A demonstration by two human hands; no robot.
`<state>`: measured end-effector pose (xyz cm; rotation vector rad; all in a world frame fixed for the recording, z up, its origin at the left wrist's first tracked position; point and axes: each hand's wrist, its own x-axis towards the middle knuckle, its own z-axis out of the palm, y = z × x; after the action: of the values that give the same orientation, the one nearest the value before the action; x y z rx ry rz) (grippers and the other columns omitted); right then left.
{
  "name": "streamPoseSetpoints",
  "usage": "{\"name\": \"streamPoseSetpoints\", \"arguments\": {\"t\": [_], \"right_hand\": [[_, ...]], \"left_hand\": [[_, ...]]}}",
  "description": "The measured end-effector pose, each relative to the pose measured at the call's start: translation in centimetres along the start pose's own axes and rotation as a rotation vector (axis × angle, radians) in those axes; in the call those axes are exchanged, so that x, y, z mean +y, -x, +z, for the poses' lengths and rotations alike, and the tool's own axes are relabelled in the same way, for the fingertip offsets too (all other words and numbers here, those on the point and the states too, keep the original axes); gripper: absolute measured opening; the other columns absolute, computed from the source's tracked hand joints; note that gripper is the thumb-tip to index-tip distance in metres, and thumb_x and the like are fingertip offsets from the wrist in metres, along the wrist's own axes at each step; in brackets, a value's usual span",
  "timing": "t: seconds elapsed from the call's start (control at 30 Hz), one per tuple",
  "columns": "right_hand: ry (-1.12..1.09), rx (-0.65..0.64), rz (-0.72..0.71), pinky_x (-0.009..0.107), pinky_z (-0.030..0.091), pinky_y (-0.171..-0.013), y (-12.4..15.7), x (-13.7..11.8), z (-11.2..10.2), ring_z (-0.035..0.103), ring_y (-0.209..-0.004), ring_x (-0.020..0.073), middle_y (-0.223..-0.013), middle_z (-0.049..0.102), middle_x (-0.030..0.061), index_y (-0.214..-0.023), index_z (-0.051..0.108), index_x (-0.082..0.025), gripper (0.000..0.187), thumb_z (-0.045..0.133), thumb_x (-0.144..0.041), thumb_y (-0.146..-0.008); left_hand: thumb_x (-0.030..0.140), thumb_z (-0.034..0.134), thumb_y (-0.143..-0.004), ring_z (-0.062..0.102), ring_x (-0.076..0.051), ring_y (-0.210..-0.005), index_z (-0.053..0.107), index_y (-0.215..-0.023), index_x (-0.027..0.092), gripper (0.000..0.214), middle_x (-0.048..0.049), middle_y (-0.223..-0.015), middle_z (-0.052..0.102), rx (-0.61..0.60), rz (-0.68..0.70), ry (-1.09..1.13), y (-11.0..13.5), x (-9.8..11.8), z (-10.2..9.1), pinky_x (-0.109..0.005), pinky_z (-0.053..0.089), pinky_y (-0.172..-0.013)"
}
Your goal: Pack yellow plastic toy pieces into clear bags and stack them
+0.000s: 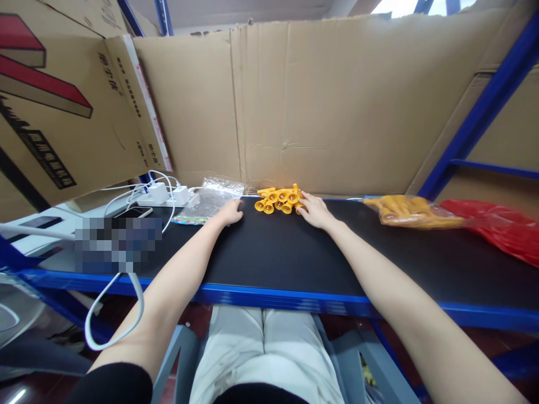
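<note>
A small pile of yellow trumpet-shaped plastic pieces (278,201) lies on the black tabletop (273,252), near its back edge. Most of their flared ends face me. My right hand (315,211) touches the right side of the pile with fingers stretched out and apart, not gripping a piece. To the left of the pile, my left hand (231,213) rests on the tabletop with nothing visible in it; finger and thumb look apart. Just beside that hand is a clear plastic bag (210,196) with a colourful lower edge. Part of the bag is hidden behind my hand.
On the right lie a clear bag of yellow pieces (400,211) and a red plastic bag (501,224). White chargers (159,192), cables and a phone (132,212) occupy the left. A cardboard wall (337,106) stands behind; a blue frame post (475,112) slants at right.
</note>
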<state>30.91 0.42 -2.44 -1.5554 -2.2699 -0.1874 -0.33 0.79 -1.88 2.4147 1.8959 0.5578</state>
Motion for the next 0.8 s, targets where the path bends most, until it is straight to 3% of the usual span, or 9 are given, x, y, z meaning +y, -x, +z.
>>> {"name": "streamPoseSetpoints", "arguments": {"t": [0.07, 0.17, 0.23, 0.3, 0.5, 0.67, 0.8], "right_hand": [[0.007, -0.003, 0.0, 0.053, 0.02, -0.109, -0.01, -0.02, -0.02, 0.024, -0.137, 0.0259, -0.149, 0.027, 0.0102, -0.128, 0.051, -0.019, 0.044, 0.037, -0.035, -0.09], [0.013, -0.006, -0.002, 0.052, 0.02, -0.109, -0.01, -0.06, -0.04, 0.024, -0.137, 0.0257, -0.149, 0.027, 0.0105, -0.129, 0.051, -0.017, 0.045, 0.037, -0.035, -0.09], [0.012, 0.0, -0.005, 0.052, 0.02, -0.109, 0.0, -0.07, -0.04, 0.025, -0.137, 0.0259, -0.149, 0.027, 0.0102, -0.128, 0.051, -0.018, 0.045, 0.036, -0.035, -0.09], [0.011, 0.006, -0.006, 0.053, 0.02, -0.109, 0.0, -0.06, -0.01, 0.025, -0.137, 0.0262, -0.149, 0.027, 0.0098, -0.128, 0.052, -0.019, 0.044, 0.037, -0.036, -0.09], [0.007, 0.007, -0.008, 0.055, 0.021, -0.108, -0.05, 0.02, 0.09, 0.026, -0.137, 0.0263, -0.149, 0.029, 0.009, -0.128, 0.052, -0.021, 0.043, 0.037, -0.035, -0.09], [0.014, 0.005, -0.004, 0.054, 0.02, -0.108, -0.05, -0.05, 0.05, 0.025, -0.137, 0.0266, -0.149, 0.029, 0.0096, -0.128, 0.052, -0.019, 0.044, 0.037, -0.035, -0.09], [0.011, -0.001, -0.002, 0.053, 0.02, -0.109, -0.03, -0.12, 0.02, 0.025, -0.137, 0.0261, -0.149, 0.028, 0.0106, -0.128, 0.051, -0.018, 0.044, 0.037, -0.035, -0.09]], "left_hand": [[0.017, 0.051, -0.071, 0.049, -0.025, -0.121, 0.051, -0.123, 0.015, 0.052, -0.0141, -0.129, 0.052, 0.029, -0.01, -0.035, 0.11, 0.0, -0.12, -0.034, 0.038, -0.102], [0.024, 0.053, -0.072, 0.041, -0.034, -0.126, 0.045, -0.129, 0.013, 0.058, -0.0188, -0.135, 0.045, 0.063, -0.165, -0.076, 0.38, 0.07, -0.38, -0.05, 0.034, -0.102], [0.03, 0.054, -0.073, 0.038, -0.039, -0.127, 0.043, -0.13, 0.012, 0.061, -0.0216, -0.136, 0.044, 0.031, -0.299, -0.058, 0.52, 0.08, -0.48, -0.06, 0.032, -0.099], [0.033, 0.053, -0.074, 0.041, -0.041, -0.125, 0.045, -0.128, 0.013, 0.058, -0.0224, -0.132, 0.048, -0.025, -0.361, -0.026, 0.54, 0.01, -0.48, -0.063, 0.032, -0.096], [0.024, 0.047, -0.078, 0.053, -0.037, -0.115, 0.054, -0.116, 0.016, 0.04, -0.0214, -0.119, 0.06, -0.022, -0.327, -0.051, 0.35, -0.24, -0.35, -0.055, 0.041, -0.092], [0.015, 0.047, -0.077, 0.057, -0.033, -0.111, 0.054, -0.118, 0.015, 0.041, -0.0207, -0.118, 0.06, -0.065, -0.238, -0.111, 0.5, -0.07, -0.64, -0.043, 0.045, -0.091], [0.011, 0.047, -0.078, 0.055, -0.034, -0.113, 0.052, -0.118, 0.015, 0.041, -0.0221, -0.118, 0.059, -0.118, -0.21, -0.125, 0.64, 0.27, -0.78, -0.045, 0.045, -0.09]]}}
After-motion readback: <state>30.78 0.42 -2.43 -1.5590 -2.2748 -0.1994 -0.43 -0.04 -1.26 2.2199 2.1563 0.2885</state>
